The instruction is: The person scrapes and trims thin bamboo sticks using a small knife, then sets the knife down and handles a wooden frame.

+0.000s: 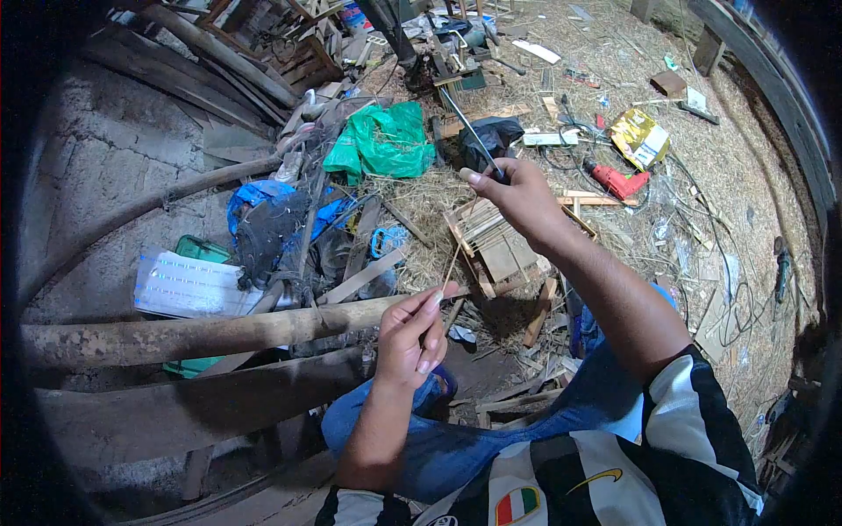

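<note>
My left hand (412, 337) is closed, pinching a thin wooden stick (453, 265) between thumb and fingers; the stick points up toward my other hand. Higher up and to the right, my right hand (519, 200) grips a long thin metal rod (471, 129) near its lower end. The rod slants up and left toward a dark post; whether its far tip touches anything there, I cannot tell. Below my right hand, a small box-like frame of wooden slats (500, 241) sits on the ground, partly hidden by the hand and forearm.
A bamboo pole (219, 337) crosses on the left. Green plastic bags (381, 140), a red power drill (618, 180) with its cord, and a yellow packet (638, 138) lie on the straw-covered ground. Wood offcuts (539, 311) are scattered near my legs. Old timbers lean at upper left.
</note>
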Action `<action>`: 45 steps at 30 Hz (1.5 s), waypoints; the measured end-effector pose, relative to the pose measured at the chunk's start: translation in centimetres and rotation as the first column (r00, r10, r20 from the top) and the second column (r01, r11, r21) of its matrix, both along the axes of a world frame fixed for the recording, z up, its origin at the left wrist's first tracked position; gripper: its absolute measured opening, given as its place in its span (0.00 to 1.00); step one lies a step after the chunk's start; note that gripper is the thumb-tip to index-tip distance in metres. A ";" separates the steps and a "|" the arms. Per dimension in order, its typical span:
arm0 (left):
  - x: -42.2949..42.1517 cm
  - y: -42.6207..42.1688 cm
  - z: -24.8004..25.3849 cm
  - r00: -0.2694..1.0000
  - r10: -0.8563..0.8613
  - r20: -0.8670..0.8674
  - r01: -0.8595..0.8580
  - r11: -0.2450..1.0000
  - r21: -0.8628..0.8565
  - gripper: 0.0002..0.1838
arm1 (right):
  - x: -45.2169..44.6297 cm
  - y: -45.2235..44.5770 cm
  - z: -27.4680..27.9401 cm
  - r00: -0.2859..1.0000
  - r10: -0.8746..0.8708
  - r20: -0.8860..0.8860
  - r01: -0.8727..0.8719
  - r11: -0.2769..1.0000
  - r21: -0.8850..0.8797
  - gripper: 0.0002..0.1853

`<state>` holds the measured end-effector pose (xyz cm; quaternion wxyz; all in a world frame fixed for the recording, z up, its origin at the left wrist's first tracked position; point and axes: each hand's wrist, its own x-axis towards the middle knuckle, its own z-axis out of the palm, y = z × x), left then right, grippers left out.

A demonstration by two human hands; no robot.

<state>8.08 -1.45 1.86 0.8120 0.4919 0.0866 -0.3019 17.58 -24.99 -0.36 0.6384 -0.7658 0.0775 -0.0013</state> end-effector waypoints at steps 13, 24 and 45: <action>-0.1 -0.3 0.4 0.951 0.202 0.232 -0.245 0.954 0.173 0.17 | -5.5 3.5 2.9 0.917 0.255 0.307 -0.108 0.899 -0.425 0.15; -0.5 0.1 -0.1 0.899 0.220 0.378 -0.326 0.914 0.243 0.16 | -7.0 5.2 2.2 0.780 0.540 0.317 -0.240 0.725 -0.645 0.10; -0.5 -0.6 -0.4 0.876 0.334 0.346 -0.416 0.888 0.195 0.15 | -5.4 4.3 1.9 0.852 0.418 0.315 -0.120 0.742 -0.660 0.12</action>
